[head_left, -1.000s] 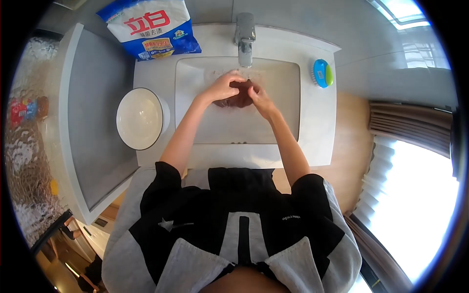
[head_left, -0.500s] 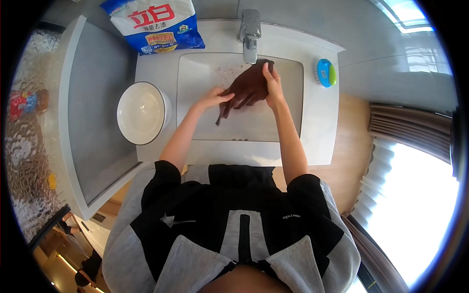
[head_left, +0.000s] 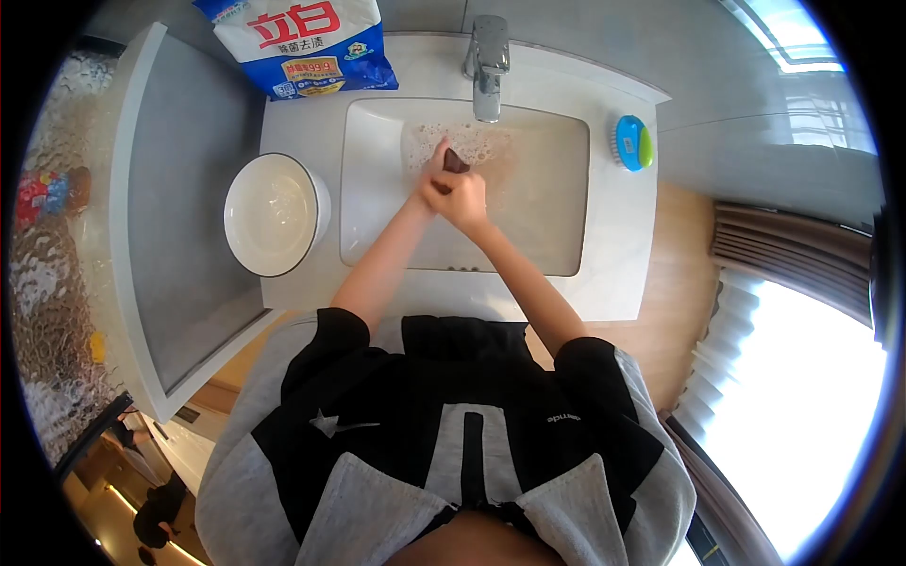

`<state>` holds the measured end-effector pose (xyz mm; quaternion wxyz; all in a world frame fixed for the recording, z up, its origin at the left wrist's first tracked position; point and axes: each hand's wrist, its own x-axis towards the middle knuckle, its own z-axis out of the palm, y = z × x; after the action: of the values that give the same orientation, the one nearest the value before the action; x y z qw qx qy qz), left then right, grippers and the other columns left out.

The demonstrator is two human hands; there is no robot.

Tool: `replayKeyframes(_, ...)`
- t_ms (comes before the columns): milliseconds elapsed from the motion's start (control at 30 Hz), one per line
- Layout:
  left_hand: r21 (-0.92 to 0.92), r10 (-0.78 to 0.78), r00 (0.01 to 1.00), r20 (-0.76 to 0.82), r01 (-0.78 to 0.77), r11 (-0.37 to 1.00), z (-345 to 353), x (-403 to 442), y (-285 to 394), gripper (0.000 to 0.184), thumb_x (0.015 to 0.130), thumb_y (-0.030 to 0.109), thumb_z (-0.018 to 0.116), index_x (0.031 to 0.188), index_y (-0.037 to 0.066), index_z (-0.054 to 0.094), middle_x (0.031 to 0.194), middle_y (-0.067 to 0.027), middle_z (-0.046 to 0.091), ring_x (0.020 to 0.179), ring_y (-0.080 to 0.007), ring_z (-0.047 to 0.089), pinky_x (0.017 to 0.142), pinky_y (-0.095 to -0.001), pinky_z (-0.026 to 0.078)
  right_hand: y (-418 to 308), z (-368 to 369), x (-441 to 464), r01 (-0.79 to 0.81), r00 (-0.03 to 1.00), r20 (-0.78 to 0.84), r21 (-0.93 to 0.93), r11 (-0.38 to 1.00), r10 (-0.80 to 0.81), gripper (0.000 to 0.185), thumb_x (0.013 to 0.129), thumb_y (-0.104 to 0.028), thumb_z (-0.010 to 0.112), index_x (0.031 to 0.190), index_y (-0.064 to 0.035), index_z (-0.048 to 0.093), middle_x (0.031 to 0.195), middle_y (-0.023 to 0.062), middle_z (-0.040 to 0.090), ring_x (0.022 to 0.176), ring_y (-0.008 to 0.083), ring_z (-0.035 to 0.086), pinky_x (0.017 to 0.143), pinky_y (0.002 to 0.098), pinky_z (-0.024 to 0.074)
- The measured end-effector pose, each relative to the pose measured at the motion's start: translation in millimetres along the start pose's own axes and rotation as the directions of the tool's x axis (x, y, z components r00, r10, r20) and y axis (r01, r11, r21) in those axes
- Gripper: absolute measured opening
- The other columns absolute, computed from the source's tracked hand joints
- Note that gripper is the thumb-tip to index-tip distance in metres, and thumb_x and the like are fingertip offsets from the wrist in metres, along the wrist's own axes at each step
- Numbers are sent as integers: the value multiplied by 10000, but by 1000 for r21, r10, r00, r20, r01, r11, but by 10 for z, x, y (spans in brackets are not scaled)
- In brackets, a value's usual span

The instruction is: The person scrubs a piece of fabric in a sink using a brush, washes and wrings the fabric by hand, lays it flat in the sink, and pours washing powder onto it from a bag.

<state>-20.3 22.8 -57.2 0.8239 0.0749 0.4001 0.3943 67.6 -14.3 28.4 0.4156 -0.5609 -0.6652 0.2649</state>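
A dark brown cloth (head_left: 455, 162) is bunched between my two hands over the white sink (head_left: 547, 217), and only a small part of it shows. My right hand (head_left: 462, 196) is closed on the cloth, its fingers curled over my other hand. Beneath and to its left, my left hand (head_left: 433, 174) is pressed against the cloth, partly hidden and slightly blurred. Foam and brownish water (head_left: 491, 151) lie in the basin behind the hands. The chrome faucet (head_left: 488, 71) stands over the basin's back edge.
A white bowl (head_left: 271, 215) sits on the counter left of the sink. Behind it stands a blue and white detergent bag (head_left: 304, 49). A blue and green brush (head_left: 631, 143) lies on the right of the counter (head_left: 618, 226).
The cloth was spread between my separated hands and is now gathered into a small bunch. My right hand has moved left, meeting my left hand. Foamy water now shows behind them.
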Motion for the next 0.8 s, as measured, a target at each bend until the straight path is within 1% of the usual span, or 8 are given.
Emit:
replayKeyframes(67, -128, -70, 972, -224, 42, 991, 488, -264, 79, 333, 851, 393, 409, 666, 125, 477, 555, -1, 466, 491, -148, 463, 418, -337, 376, 118, 45, 159, -141, 989, -56, -138, 980, 134, 197, 652, -233, 625, 625, -38, 619, 593, 158, 558, 543, 343, 539, 517, 394, 442)
replayKeyframes(100, 89, -196, 977, -79, 203, 975, 388, -351, 180, 315, 848, 389, 395, 676, 138, 473, 577, 7, 476, 481, -148, 453, 381, -334, 345, 282, 78, 261, -311, 945, -155, -141, 940, 289, 193, 674, -217, 601, 633, -30, 622, 595, 175, 556, 549, 348, 541, 541, 388, 445)
replayKeyframes(200, -33, -74, 966, -247, 68, 997, 537, -209, 50, 345, 849, 405, 361, 649, 138, 451, 538, 10, 458, 449, -167, 445, 390, -324, 351, 417, 73, 317, -508, 845, -179, 27, 861, 505, 221, 670, -238, 595, 623, -23, 618, 612, 203, 550, 586, 370, 548, 593, 405, 449)
replayKeyframes(333, -130, -134, 967, 218, 165, 978, 380, -239, 110, 304, 855, 361, 381, 703, 115, 473, 602, -21, 507, 480, -156, 489, 387, -309, 373, -55, 88, 62, -199, 971, -144, -65, 978, 189, 243, 688, -213, 579, 605, 15, 568, 564, 194, 525, 506, 347, 517, 512, 379, 421)
replayKeyframes(433, 39, -66, 985, -161, 73, 997, 421, -244, -37, 293, 851, 347, 390, 718, 98, 466, 539, -47, 483, 477, -174, 498, 367, -296, 364, 234, 111, 255, -247, 962, -165, -168, 954, 220, 230, 687, -216, 577, 614, 2, 574, 580, 191, 524, 540, 368, 515, 527, 388, 423)
replayKeyframes(467, 77, -132, 989, -59, 136, 988, 471, -387, 29, 306, 844, 364, 438, 949, 91, 529, 831, -25, 584, 703, -143, 573, 564, -304, 464, 390, 130, 359, -384, 915, -192, -154, 910, 354, 220, 662, -257, 587, 609, -45, 612, 595, 203, 540, 604, 386, 541, 608, 418, 445)
replayKeyframes(667, -142, -118, 988, 95, 131, 981, 189, -22, -25, 291, 840, 348, 375, 674, 119, 441, 536, -23, 449, 428, -152, 419, 347, -303, 317, -88, 60, 17, -448, 892, -97, -82, 890, 441, 259, 687, -221, 575, 598, 21, 574, 547, 208, 515, 499, 354, 514, 537, 395, 420)
replayKeyframes(800, 156, -198, 944, -264, 244, 957, 547, -183, -2, 270, 811, 366, 416, 699, 124, 461, 567, -40, 468, 428, -172, 443, 336, -326, 294, 398, 78, 257, -455, 854, -326, -87, 886, 406, 230, 668, -240, 583, 616, -20, 623, 597, 206, 549, 607, 372, 565, 606, 407, 457)
